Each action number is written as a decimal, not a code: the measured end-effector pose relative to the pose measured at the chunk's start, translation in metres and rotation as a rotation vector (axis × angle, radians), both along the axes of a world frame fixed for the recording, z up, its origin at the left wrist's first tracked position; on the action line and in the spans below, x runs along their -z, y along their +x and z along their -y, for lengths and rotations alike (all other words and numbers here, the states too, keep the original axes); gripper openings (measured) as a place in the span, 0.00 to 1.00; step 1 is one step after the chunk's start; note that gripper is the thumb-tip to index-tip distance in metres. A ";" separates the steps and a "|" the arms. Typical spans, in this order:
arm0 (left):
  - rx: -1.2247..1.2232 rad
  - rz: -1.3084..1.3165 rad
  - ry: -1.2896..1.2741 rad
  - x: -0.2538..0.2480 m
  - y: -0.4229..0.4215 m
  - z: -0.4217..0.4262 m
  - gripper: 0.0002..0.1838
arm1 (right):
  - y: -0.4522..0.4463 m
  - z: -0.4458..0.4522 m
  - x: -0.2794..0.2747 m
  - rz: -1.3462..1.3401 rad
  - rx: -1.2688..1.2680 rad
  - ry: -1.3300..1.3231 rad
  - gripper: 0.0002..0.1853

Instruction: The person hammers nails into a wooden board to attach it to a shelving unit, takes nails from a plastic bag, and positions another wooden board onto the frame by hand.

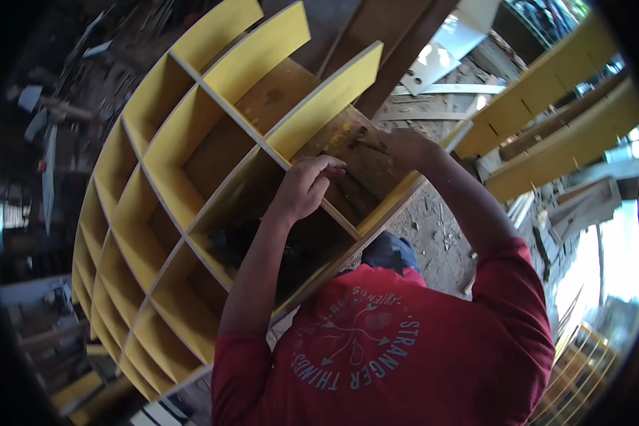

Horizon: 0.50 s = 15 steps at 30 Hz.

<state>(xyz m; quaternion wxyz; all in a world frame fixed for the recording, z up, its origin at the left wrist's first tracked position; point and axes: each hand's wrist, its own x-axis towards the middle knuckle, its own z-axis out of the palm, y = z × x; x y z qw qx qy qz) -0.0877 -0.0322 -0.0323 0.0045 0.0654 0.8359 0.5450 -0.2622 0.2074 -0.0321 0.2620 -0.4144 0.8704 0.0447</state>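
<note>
A curved yellow grid of interlocking panels (227, 110) spreads across the left and middle of the view. My left hand (307, 186) is at the edge of a panel near its right side, thumb and fingers pinched together; whatever is between the fingertips is too small to make out. To its right, my right hand (407, 149) is closed around a dark tool (369, 140) that looks like a hammer, its head over the open compartment. This hand is slightly blurred. A loose-ended yellow panel (330, 99) stands upright just beyond both hands.
Long yellow slotted boards (539, 82) lie at the upper right. A brown plank (412, 53) runs behind the grid. Wood scraps (582, 202) and debris cover the ground. Dark items (263, 248) lie inside a lower compartment. At bottom right is a yellow slatted piece (582, 369).
</note>
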 end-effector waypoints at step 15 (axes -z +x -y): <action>-0.584 -0.094 -0.344 -0.025 0.064 -0.118 0.22 | 0.002 0.139 0.126 0.057 -0.718 0.374 0.31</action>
